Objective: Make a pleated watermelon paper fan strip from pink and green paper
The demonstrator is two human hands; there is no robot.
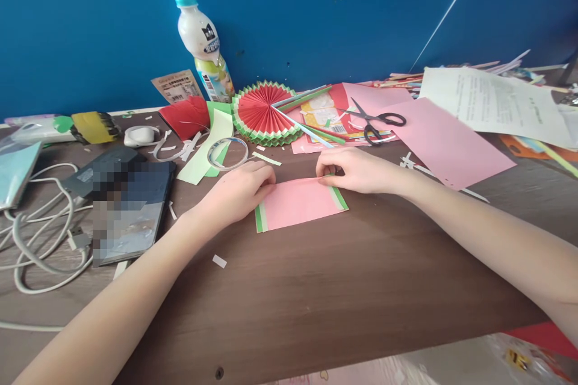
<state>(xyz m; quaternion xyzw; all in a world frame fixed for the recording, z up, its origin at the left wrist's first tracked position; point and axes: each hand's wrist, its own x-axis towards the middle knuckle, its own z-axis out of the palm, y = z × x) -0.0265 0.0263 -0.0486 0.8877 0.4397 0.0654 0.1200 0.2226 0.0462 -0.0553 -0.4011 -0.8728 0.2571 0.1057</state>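
Lying on the desk (316, 289) in front of you, the pink strip (298, 207) is showing its green-edged ends to left and right. You are pinching its far edge, your left hand (241, 189) gripping near one corner and your right hand (350, 169) near the other, apparently for working that edge evenly. Beyond, the tape (228, 166) and scissors (377, 118) are lying to either side, probably for easy reach. Farther back, the fan (264, 109) is resting beside the bottle (201, 39), perhaps for leaving you working room.
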